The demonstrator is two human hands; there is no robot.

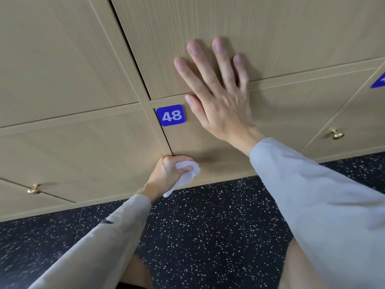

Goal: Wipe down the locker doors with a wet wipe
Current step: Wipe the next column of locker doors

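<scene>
Speckled black floor (pixel 208 226) lies nearest us. Above it our left hand (pixel 169 170) grips the crumpled white wet wipe (pixel 185 176) against the low left edge of the beige wood-grain locker door (pixel 281 122) marked by a blue 48 plate (pixel 170 115). Farther up, our right hand (pixel 218 94) presses flat on it, fingers spread wide.

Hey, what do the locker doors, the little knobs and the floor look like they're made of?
Locker doors: seemingly beige wood-look laminate or veneer, matte, with fine straight grain lines. Knobs: probably metal, brass-coloured and shiny, catching highlights. Floor: dark with scattered pale flecks, matte; possibly rubber or terrazzo-style sheet, hard to tell which. Number plate: glossy blue, likely plastic.
</scene>
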